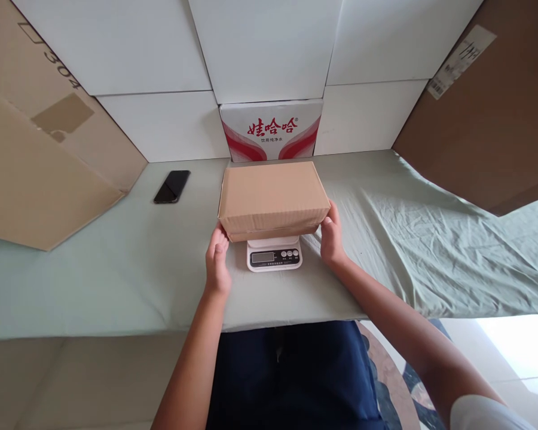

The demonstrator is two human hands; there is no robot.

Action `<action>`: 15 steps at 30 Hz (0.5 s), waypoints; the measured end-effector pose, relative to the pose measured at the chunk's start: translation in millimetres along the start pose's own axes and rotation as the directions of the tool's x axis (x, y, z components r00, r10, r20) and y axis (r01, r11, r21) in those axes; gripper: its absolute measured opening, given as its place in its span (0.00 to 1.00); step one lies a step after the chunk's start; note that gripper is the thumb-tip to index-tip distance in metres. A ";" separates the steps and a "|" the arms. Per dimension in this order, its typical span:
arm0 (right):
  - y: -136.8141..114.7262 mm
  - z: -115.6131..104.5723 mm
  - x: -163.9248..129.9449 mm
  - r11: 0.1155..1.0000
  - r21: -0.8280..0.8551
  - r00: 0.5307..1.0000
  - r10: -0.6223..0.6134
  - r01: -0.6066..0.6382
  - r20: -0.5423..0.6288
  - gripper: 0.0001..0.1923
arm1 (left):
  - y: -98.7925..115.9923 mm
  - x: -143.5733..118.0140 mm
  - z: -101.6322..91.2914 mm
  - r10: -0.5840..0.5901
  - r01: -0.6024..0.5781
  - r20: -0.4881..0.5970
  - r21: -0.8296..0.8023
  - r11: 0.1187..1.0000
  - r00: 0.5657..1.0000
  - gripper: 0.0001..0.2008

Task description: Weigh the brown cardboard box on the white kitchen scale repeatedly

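Hands frame a closed cardboard box (pixel 273 197) that sits on a small white kitchen scale (pixel 274 254) at the middle of the tabletop (pixel 116 286), which is covered with a pale green cloth. The box hides most of the scale's platform; only the front strip with the dark display and round buttons shows, at 6 o'clock from the box. What the box holds cannot be told, since its flaps are shut.

The left hand (pixel 217 263) rests against the box's near left corner, at 8 o'clock, fingers together and flat to the side, its grip loose rather than clamped. The right hand (pixel 332 239) touches the near right corner, at 4 o'clock, fingers curled lightly on the edge.

Behind the box, at 12 o'clock, a white carton with red printing (pixel 271 131) stands against the white wall panels. A black phone (pixel 172 186) lies at 10 o'clock, well apart. Large brown cardboard sheets lean at the left (pixel 40 167) and right (pixel 488 119).
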State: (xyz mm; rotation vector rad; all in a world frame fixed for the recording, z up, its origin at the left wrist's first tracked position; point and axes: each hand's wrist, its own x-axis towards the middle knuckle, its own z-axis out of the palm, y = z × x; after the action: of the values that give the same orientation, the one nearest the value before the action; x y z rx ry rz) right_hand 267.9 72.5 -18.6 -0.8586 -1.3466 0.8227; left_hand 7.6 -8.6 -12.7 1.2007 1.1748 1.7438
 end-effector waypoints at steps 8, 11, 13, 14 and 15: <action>-11.4 14.1 -14.6 1.000 -0.008 1.000 0.003 -0.003 -0.021 0.27 | 2.2 0.9 6.3 0.043 -0.043 0.018 0.029 0.999 0.999 0.40; -13.0 18.1 -13.5 1.000 0.003 1.000 0.007 -0.007 -0.021 0.27 | 5.4 2.0 9.3 0.060 -0.060 0.029 0.009 0.998 0.998 0.39; -13.4 17.9 -6.5 1.000 0.004 0.999 -0.010 0.010 -0.052 0.27 | 10.1 7.3 11.9 0.057 -0.057 0.052 -0.006 0.998 0.997 0.39; -13.5 17.5 -0.7 1.000 -0.003 0.997 -0.026 0.026 -0.071 0.28 | 12.9 12.6 13.5 0.056 -0.055 0.067 -0.012 0.998 0.996 0.39; -13.6 17.3 6.6 0.999 -0.016 0.995 -0.044 0.043 -0.084 0.29 | 15.5 20.2 15.2 0.058 -0.057 0.079 -0.017 0.998 0.995 0.39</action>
State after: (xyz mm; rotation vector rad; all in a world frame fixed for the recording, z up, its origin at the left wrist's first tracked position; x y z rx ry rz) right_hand 251.1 72.8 -3.0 -0.8628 -1.2934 0.7361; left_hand 14.7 8.6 10.4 1.2947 1.0881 1.7273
